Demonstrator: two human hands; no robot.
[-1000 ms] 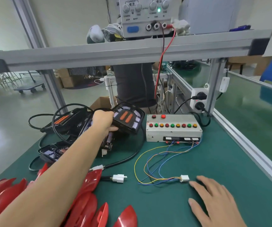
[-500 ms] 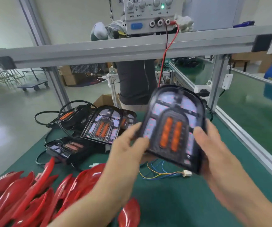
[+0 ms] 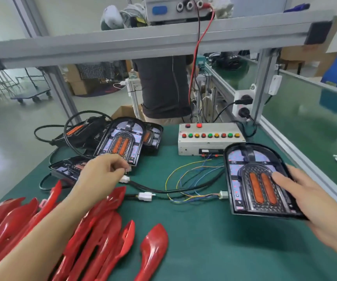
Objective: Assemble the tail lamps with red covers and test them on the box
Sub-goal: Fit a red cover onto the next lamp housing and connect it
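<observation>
A black tail lamp [image 3: 242, 175] with two orange strips lies low at the right of the green table, without a red cover. My right hand [image 3: 299, 193] grips its right edge, thumb on its face. The lamp's black cable runs left to a white connector [image 3: 124, 179], which the fingertips of my left hand [image 3: 102, 173] pinch. The grey test box [image 3: 210, 142] with coloured buttons stands behind the lamp. Its coloured wires end in a small plug [image 3: 223, 194] beside the lamp. Several red covers [image 3: 94, 230] are piled at the front left.
Several more uncovered lamps [image 3: 121, 138] and black cables are heaped at the back left. Another white connector [image 3: 147, 196] lies mid-table. An aluminium frame beam [image 3: 163, 37] crosses overhead with a power supply on it. A person [image 3: 161, 86] stands behind the bench.
The lamp, held up in both hands before, has come down to the right in my right hand alone. My left hand let go and moved left onto the white connector.
</observation>
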